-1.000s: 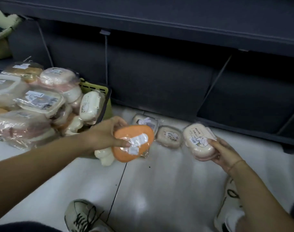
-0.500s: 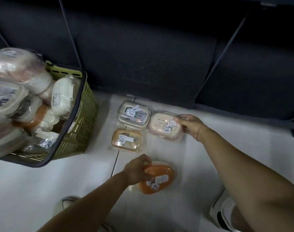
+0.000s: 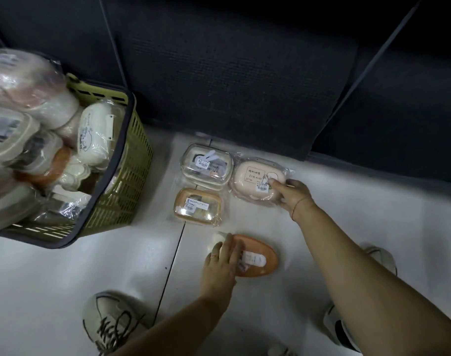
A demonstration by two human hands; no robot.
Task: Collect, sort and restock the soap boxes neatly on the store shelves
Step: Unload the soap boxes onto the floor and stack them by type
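Sorting right of the green basket (image 3: 126, 196): left hand (image 3: 223, 263) lies flat-fingered on the orange soap box (image 3: 264, 255), right hand (image 3: 293, 195) pinches the pink soap box (image 3: 255, 179); best to square both against the clear soap box (image 3: 206, 163) nearer the basket, labels up.

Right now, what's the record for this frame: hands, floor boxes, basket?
left hand: fingers rest on orange oval soap box on the floor
right hand: holds pink soap box at its edge
floor group: clear soap box behind amber soap box, left of the pink one
container: green basket at left, heaped with wrapped soap boxes
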